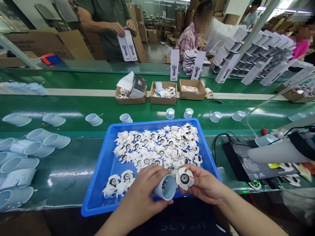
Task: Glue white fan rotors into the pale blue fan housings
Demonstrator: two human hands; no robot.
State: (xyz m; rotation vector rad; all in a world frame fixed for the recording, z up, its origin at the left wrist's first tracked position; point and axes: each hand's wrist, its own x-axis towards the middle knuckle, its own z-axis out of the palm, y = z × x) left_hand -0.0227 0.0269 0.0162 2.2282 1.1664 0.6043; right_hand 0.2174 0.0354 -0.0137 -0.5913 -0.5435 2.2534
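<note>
Above a blue tray (147, 126), left hand (137, 191) grips a cup (165, 187), right (204, 183) a fan rotor (184, 178).

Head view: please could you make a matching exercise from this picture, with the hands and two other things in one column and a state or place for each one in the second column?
Things:
1. left hand
2. right hand
3. blue tray
4. middle cardboard box

States and places:
A. has pale blue cups inside, beyond the tray
B. holds a white fan piece
C. holds a pale blue cup
D. lies under both hands, with many white fan pieces

Right pairs: 1-C, 2-B, 3-D, 4-A
</note>
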